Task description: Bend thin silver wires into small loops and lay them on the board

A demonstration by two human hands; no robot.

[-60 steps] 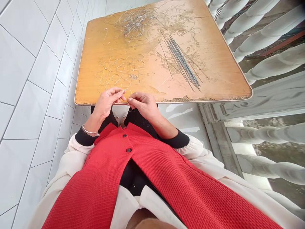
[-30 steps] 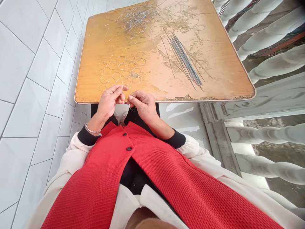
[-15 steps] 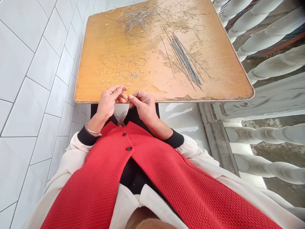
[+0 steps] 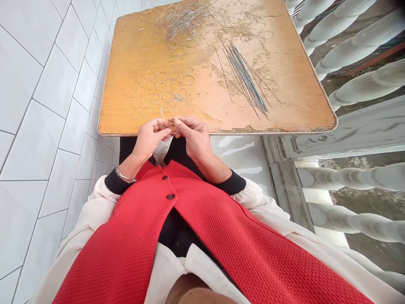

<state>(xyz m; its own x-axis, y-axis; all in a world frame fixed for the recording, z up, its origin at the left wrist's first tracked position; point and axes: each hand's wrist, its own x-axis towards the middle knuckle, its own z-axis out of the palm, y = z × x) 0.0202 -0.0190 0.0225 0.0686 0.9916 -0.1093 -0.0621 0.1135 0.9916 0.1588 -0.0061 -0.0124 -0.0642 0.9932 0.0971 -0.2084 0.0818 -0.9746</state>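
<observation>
My left hand (image 4: 152, 136) and my right hand (image 4: 193, 134) meet at the near edge of the wooden table (image 4: 120, 122). Both are closed in a pinch on one thin wire (image 4: 162, 112), whose pale free end curves up above the fingertips. The fingers cover the rest of the wire, so its full shape is hidden. Just beyond my hands, several small wire rings (image 4: 155, 99) lie in loose rows on the tabletop. A little heap of tiny wire bits (image 4: 179, 98) sits among them at the right.
Toward the right of the table lies a bundle of straight dark wires (image 4: 245, 76), with a few strays around it. A tangled wire pile (image 4: 185, 25) is at the far side. White balusters (image 4: 351, 36) stand along the right, a tiled wall (image 4: 28, 105) along the left.
My left hand has lowered and turned, its fingers now closer against my right hand's. The wire's free end now points upward left of the right fingertips. The things on the table have not moved.
</observation>
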